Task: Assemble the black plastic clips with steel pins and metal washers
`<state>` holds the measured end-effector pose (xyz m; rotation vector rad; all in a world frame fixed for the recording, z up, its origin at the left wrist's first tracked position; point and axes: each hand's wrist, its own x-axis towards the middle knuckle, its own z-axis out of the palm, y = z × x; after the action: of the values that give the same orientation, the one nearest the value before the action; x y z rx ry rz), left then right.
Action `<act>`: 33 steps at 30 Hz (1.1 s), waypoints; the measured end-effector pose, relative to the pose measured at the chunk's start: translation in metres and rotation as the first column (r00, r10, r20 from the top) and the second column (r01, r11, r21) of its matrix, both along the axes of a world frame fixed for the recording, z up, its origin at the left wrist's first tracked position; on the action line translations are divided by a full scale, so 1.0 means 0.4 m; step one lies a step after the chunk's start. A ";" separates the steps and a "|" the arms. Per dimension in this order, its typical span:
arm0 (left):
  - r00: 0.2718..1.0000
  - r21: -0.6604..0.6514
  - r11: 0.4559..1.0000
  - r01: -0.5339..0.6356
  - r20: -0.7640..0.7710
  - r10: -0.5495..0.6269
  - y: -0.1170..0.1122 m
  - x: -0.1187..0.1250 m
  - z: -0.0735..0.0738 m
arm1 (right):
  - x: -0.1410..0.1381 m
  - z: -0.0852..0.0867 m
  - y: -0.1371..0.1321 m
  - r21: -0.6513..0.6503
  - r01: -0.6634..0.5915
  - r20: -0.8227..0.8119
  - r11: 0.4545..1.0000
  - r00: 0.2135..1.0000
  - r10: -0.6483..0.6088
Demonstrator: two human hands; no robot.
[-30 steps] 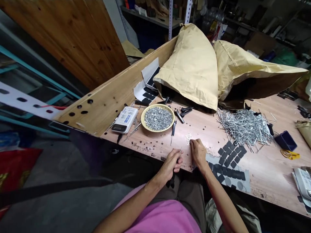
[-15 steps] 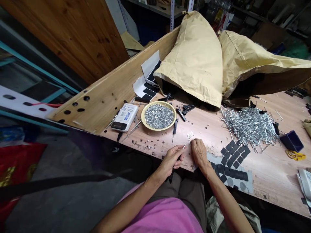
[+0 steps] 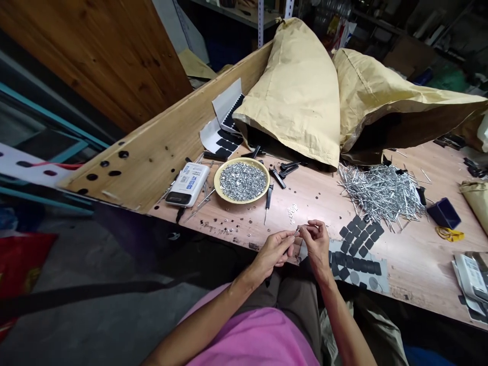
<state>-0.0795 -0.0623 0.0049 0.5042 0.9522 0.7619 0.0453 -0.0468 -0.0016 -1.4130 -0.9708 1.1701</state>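
Note:
My left hand [image 3: 273, 250] is closed around a thin metal rod, its tip [image 3: 297, 231] poking out past thumb and forefinger. A dark end shows below that palm, much like the black-handled rod [image 3: 269, 204] lying on the table. At the rod's tip, my right hand [image 3: 314, 241] pinches with thumb and forefinger; whatever is between them is too small to make out. Just beyond the fingers lies a loose group of small whitish rings [image 3: 292, 212]. Farther left stands a yellow bowl [image 3: 216, 187] full of small shiny metal pieces.
A white power bank [image 3: 188, 184] lies left of the bowl. Large tan paper sacks [image 3: 293, 96] stand behind. To the right are a heap of metal rods [image 3: 383, 193], black adhesive pads [image 3: 360, 236], a dark blue box [image 3: 444, 213] and yellow bands [image 3: 450, 234]. The table's front edge is near my lap.
My right hand has lifted from the table beside the small rings and come to the rod's tip in my left hand. The view has shifted slightly to the right.

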 end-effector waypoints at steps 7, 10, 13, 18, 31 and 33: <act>0.999 0.034 0.998 0.045 0.019 -0.045 -0.010 0.007 0.008 | 0.011 -0.003 -0.023 0.068 0.056 -0.008 0.996 0.998 -0.055; 0.996 0.017 0.996 0.082 0.037 -0.083 -0.009 0.005 0.015 | 0.017 -0.012 -0.036 0.131 0.053 0.056 0.990 0.997 -0.061; 0.989 -0.006 0.991 0.131 0.062 -0.131 -0.010 0.004 0.018 | 0.029 -0.022 -0.053 0.233 0.013 0.260 0.972 0.963 -0.076; 0.996 0.060 0.994 0.089 -0.022 -0.088 -0.021 0.011 0.010 | 0.054 -0.030 -0.070 0.378 -0.256 0.601 0.890 0.799 -0.025; 0.902 0.106 0.897 0.430 -0.016 -0.430 0.000 -0.027 0.014 | 0.147 0.025 -0.046 0.143 -0.473 0.411 0.869 0.827 0.383; 0.892 0.156 0.879 0.451 -0.068 -0.446 -0.004 -0.028 0.007 | 0.160 0.033 -0.045 0.105 -0.529 0.425 0.842 0.789 0.443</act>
<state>-0.0905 -0.0639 0.0077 0.8540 0.7589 0.4122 0.1092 -0.0650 0.0116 -1.2662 -1.7802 1.1167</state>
